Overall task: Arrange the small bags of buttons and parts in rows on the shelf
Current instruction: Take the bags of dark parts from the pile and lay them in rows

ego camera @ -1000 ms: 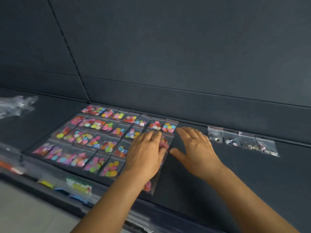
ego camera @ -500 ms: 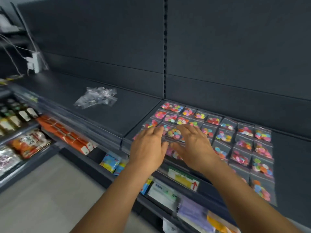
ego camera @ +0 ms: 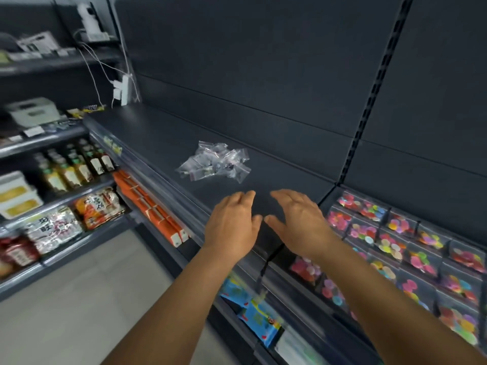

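Observation:
A loose pile of small clear bags of parts (ego camera: pixel 215 161) lies on the dark shelf (ego camera: pixel 163 143), a short way beyond both hands. My left hand (ego camera: pixel 233 222) and my right hand (ego camera: pixel 299 222) hover side by side over the shelf's front part, fingers relaxed, holding nothing. To the right, several small bags of coloured buttons (ego camera: pixel 400 248) lie in tidy rows on the neighbouring shelf section.
Below the shelf's front edge sit orange packs (ego camera: pixel 150 204) and blue packets (ego camera: pixel 253 309). A side rack at the left holds bottles (ego camera: pixel 73 167) and snack bags (ego camera: pixel 97 206). A white power strip with cables (ego camera: pixel 122 89) hangs at the far shelf end.
The view has swung left. Both hands have left the rows of button bags and moved left toward the clear-bag pile, which now lies just ahead of them.

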Demonstrator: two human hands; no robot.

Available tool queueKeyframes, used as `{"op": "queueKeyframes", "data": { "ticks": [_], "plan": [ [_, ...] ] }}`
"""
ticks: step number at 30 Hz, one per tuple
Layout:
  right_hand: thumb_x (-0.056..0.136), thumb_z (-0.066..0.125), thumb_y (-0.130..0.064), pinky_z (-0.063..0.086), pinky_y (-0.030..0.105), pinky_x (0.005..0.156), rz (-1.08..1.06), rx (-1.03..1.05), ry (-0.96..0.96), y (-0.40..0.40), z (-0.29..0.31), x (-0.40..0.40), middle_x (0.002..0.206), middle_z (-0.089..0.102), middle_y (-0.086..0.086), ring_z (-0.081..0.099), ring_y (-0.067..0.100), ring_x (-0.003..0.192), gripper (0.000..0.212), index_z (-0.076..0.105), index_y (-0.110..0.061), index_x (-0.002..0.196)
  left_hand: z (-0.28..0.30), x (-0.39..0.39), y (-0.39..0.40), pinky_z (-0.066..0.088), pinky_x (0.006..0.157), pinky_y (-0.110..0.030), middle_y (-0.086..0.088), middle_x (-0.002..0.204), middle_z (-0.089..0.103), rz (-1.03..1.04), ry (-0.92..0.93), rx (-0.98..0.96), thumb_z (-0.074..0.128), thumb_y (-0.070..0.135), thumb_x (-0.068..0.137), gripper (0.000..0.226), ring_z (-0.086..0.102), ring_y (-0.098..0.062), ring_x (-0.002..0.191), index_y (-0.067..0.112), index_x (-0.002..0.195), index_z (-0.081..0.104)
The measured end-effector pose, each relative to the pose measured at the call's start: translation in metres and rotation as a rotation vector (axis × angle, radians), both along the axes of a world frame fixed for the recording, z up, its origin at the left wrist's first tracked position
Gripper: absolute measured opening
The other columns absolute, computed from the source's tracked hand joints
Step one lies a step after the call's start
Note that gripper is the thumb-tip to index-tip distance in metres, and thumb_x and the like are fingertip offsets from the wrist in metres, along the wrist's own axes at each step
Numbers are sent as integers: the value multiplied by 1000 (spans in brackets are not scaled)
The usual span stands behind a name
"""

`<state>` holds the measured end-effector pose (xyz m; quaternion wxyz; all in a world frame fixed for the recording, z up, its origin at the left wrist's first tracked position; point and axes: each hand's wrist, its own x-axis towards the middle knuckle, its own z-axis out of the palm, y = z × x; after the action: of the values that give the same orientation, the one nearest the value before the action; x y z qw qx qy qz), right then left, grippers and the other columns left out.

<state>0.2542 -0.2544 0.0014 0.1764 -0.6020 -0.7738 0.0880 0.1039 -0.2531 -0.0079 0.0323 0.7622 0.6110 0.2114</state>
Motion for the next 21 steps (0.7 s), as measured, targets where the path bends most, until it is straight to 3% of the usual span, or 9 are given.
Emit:
{"op": "queueKeyframes", "data": {
  "ticks": [9, 16, 18, 21],
  "plan": [
    [95, 46, -39, 20, 39, 116, 61, -106, 21, 111, -15, -40, 153, 28, -1, 23, 19, 141, 58, 27, -20, 146, -16, -50, 106, 28, 112, -36, -6, 147, 38, 108, 31, -60, 50, 34, 95, 58, 32, -23, 136, 14, 145, 29],
    [97, 37, -42, 10, 43, 116, 77, -284, -70, 159, -39, -67, 159, -7, -9, 5, 19, 145, 69, -6, -31, 149, -43, -81, 157, 15, 117, -41, -5, 158, 12, 93, 102, -222, 36, 37, 99, 61, 5, -22, 145, 12, 149, 14],
    [98, 33, -43, 7, 42, 116, 63, -293, -127, 164, -45, -70, 159, -5, -8, 3, 16, 145, 63, 1, -29, 150, -47, -87, 165, 16, 117, -42, -3, 158, 9, 30, 99, -247, 34, 36, 99, 58, 5, -20, 145, 12, 149, 17],
    [98, 36, -40, 14, 39, 116, 1, -267, -55, 160, -45, -72, 157, 12, -6, 14, 17, 144, 49, 28, -26, 145, -47, -94, 166, 23, 113, -34, 2, 153, 25, -98, 16, -203, 40, 31, 98, 46, 22, -17, 140, 13, 140, 40]
  ]
}}
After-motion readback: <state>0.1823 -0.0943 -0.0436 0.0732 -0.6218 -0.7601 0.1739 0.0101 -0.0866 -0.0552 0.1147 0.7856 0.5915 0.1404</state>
